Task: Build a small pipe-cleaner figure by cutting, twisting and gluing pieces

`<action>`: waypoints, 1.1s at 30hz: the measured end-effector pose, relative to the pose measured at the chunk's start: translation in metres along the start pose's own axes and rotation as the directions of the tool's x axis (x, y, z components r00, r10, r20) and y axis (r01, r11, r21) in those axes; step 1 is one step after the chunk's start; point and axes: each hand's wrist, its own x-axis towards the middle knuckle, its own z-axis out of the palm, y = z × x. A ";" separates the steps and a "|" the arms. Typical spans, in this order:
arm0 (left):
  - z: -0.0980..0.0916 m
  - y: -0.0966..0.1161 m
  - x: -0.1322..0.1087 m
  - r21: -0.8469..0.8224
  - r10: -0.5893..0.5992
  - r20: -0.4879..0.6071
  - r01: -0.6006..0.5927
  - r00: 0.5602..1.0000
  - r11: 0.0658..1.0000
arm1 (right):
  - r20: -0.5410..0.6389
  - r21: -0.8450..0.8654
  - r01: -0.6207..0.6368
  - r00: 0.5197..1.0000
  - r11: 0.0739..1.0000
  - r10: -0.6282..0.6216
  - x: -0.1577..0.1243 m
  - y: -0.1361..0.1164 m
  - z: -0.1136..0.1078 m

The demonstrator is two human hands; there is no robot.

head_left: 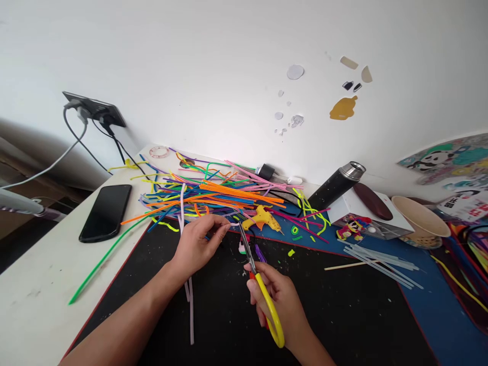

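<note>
My left hand (201,239) pinches a pale lilac pipe cleaner (233,224) between thumb and fingertips, with its short end pointing right. Around my right hand (280,297) are the handles of a pair of scissors (269,305), one yellow and one red. The scissor blades reach up to the lilac end; whether they are parted there I cannot tell. Longer lilac pipe cleaners (191,315) run above and below my left hand, partly hidden by it. Just beyond the blades lies a yellow hot glue gun (263,219).
Many coloured pipe cleaners (229,193) are heaped along the wall. A phone (105,212) lies at left. A black flask (335,185) leans by a white box (345,209), with a bowl (419,216) further right. Glue sticks (381,264) and small offcuts (292,252) rest on the dark mat (343,315).
</note>
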 end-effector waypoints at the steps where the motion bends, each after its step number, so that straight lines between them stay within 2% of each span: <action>1: 0.000 0.000 0.000 0.002 0.000 -0.002 0.000 1.000 1.000 | -0.006 0.004 0.000 1.000 1.000 0.000 0.000 0.000 0.000; 10: 0.000 0.000 0.000 -0.023 -0.019 0.024 0.019 1.000 1.000 | -0.030 0.014 -0.002 1.000 1.000 0.003 -0.001 0.003 0.002; 16: 0.003 -0.001 0.001 -0.156 -0.129 0.047 0.135 0.991 0.978 | -0.021 0.023 -0.006 1.000 1.000 0.006 -0.002 0.005 0.004; 19: 0.007 -0.002 0.000 -0.344 -0.217 0.096 0.237 0.971 0.909 | -0.017 0.048 -0.023 1.000 0.999 0.024 -0.003 0.005 0.005; 22: 0.010 -0.002 0.000 -0.535 -0.305 0.169 0.347 0.937 0.770 | -0.009 0.074 -0.049 0.999 0.996 0.050 -0.003 0.006 0.008; 24: 0.012 -0.002 0.002 -0.600 -0.350 0.204 0.399 0.914 0.693 | -0.005 0.082 -0.053 0.999 0.995 0.053 -0.004 0.006 0.011; 26: 0.012 -0.001 0.004 -0.617 -0.384 0.217 0.431 0.898 0.659 | 0.006 0.091 -0.059 0.998 0.994 0.059 -0.004 0.005 0.014; 29: 0.010 0.000 0.006 -0.583 -0.405 0.197 0.439 0.893 0.684 | 0.024 0.108 -0.072 0.997 0.992 0.070 -0.004 0.003 0.016; 33: 0.006 0.001 0.008 -0.528 -0.358 0.115 0.362 0.927 0.768 | 0.077 0.140 -0.066 0.995 0.988 0.056 -0.004 0.003 0.016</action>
